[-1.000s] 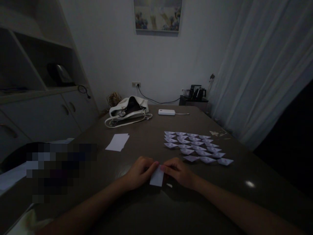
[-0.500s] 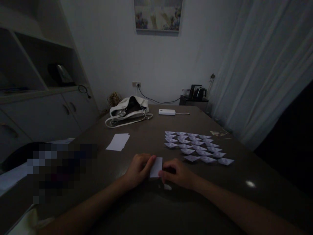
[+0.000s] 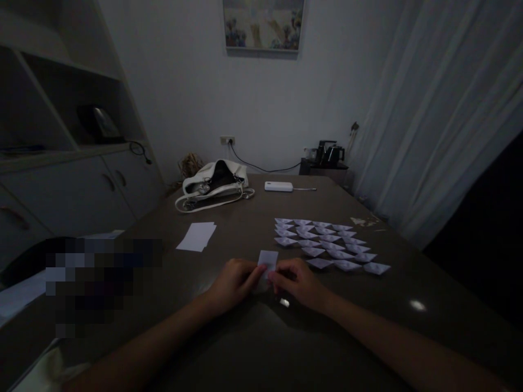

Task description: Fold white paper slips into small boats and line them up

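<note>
A small folded piece of white paper point(image 3: 268, 258) is pinched between both hands, raised a little over the dark table. My left hand point(image 3: 235, 282) grips its left side with the thumb on top. At its lower right edge, my right hand point(image 3: 300, 283) holds it between thumb and fingers. Several folded paper boats point(image 3: 327, 245) stand in rows just beyond my right hand. Farther off to the left lie a few flat white paper sheets point(image 3: 196, 236), stacked slightly askew. The fingers hide the paper's lower part.
A white handbag point(image 3: 216, 182) lies open at the far left of the table point(image 3: 245, 348). Near the far edge sits a white power bank point(image 3: 278, 187) with a short cable. Paper scraps point(image 3: 363, 222) lie at the right edge. Cabinets point(image 3: 73, 190) line the left wall.
The paper has moved up and slightly right and now tilts away from me. My right hand has shifted a little upward; the fingers of both hands have come closer together.
</note>
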`<state>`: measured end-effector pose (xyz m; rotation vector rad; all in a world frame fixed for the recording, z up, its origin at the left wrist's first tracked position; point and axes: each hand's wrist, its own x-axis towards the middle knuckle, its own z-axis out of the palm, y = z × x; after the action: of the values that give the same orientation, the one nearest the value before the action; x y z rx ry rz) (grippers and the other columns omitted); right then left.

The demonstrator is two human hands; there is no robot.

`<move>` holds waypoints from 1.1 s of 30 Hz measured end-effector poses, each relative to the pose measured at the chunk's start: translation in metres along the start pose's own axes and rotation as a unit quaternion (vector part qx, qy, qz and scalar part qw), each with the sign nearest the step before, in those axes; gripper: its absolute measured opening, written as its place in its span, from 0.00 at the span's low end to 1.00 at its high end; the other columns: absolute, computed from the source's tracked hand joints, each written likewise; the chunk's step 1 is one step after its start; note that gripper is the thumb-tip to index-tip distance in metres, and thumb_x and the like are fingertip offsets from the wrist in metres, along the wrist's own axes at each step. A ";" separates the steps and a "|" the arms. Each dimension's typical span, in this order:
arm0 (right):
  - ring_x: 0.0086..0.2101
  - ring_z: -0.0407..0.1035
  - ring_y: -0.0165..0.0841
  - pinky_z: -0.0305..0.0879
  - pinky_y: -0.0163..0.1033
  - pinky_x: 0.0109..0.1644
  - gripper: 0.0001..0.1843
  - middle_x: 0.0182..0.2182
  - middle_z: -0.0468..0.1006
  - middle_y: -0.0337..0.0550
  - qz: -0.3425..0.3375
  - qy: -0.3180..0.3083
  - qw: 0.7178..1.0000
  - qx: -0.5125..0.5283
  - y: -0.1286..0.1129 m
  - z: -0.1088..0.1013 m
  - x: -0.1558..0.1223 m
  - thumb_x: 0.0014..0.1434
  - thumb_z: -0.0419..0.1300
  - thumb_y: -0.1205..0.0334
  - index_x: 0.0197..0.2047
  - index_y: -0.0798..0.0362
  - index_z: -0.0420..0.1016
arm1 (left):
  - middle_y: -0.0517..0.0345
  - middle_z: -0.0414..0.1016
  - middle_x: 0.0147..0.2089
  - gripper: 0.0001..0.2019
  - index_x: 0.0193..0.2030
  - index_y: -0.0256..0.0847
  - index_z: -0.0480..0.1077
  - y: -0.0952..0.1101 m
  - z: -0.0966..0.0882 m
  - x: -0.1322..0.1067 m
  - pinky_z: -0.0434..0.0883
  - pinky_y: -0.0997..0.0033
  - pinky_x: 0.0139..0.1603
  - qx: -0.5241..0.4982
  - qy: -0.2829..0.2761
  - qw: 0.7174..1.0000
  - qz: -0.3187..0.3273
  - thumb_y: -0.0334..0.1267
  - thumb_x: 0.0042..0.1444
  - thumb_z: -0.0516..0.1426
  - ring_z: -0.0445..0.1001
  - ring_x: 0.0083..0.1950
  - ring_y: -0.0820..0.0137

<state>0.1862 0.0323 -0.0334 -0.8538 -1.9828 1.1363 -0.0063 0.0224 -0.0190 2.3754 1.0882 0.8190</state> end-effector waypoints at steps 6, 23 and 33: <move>0.22 0.65 0.27 0.59 0.31 0.26 0.17 0.19 0.72 0.39 0.015 -0.027 0.998 0.061 0.002 0.002 -0.001 0.60 0.56 0.54 0.28 0.58 0.74 | 0.64 0.59 0.17 0.25 0.21 0.34 0.66 0.001 0.000 0.000 0.55 0.78 0.23 -0.018 0.005 0.999 -0.031 0.44 0.65 0.43 0.59 0.19 0.77; 0.20 0.65 0.26 0.58 0.31 0.25 0.20 0.18 0.71 0.39 0.016 0.000 0.998 0.053 0.005 0.000 0.001 0.60 0.56 0.51 0.25 0.58 0.74 | 0.63 0.60 0.18 0.25 0.22 0.34 0.66 0.003 -0.002 0.001 0.56 0.78 0.23 -0.066 -0.009 0.996 -0.064 0.47 0.63 0.43 0.59 0.20 0.76; 0.21 0.64 0.25 0.59 0.31 0.26 0.20 0.20 0.71 0.38 0.024 -0.005 0.995 0.100 0.005 0.003 0.002 0.60 0.55 0.48 0.32 0.58 0.74 | 0.63 0.60 0.17 0.27 0.21 0.35 0.66 0.003 -0.003 -0.002 0.56 0.78 0.21 -0.134 0.005 0.987 -0.092 0.51 0.63 0.44 0.59 0.20 0.76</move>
<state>0.1842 0.0348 -0.0387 -0.7953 -1.8274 1.3423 -0.0074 0.0192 -0.0156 2.0192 1.1056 0.8526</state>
